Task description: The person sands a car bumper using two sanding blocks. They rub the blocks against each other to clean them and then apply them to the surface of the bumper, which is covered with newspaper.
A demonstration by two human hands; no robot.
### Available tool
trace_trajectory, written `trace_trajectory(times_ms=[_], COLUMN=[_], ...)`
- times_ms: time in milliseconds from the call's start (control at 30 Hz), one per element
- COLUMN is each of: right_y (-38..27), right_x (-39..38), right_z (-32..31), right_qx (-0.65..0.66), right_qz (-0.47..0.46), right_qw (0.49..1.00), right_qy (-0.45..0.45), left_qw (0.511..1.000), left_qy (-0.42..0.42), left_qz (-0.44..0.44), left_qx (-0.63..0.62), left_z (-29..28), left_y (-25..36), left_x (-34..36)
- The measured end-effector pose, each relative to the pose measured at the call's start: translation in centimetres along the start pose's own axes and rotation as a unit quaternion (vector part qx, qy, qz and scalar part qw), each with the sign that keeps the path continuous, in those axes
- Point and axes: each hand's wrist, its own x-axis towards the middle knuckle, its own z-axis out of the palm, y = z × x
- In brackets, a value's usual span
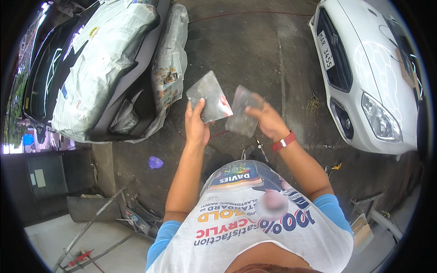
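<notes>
My left hand grips the lower left edge of a flat, grey, squarish plate, its thumb lying on top. The plate's surface is smudged, with a red and white patch at its right corner. Just to the right, my right hand is closed on a darker grey flat piece, its thumb on the face. Motion blurs that piece, so its kind and material are unclear. The two flat pieces are held side by side above the floor, close together at their near edges.
At left stands a dark car partly covered with newspaper and plastic film. A white car stands at right. A purple crumpled item lies on the dark floor. Metal stands are at lower left.
</notes>
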Motion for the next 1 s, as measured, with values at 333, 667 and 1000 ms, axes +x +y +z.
trace_trajectory(times_ms=[333, 667, 1000], right_y=[-1.4, -3.6, -4.2], right_x=[0.7, -1.6, -1.7], right_z=[-0.2, 1.3, -1.9], right_qx=[0.194, 0.077, -0.110], right_qz=[0.062, 0.008, -0.031], right_qw=[0.979, 0.995, 0.992], right_qy=[-0.030, -0.066, -0.063], left_qw=[0.994, 0.986, 0.996], left_qy=[0.056, 0.080, -0.055], left_qz=[-0.082, 0.116, -0.052], left_qx=[0.042, 0.085, 0.049], left_z=[-0.6, -1.0, -2.7], left_y=[-3.0, -1.1, 0.4], left_x=[-1.5, -1.2, -1.2])
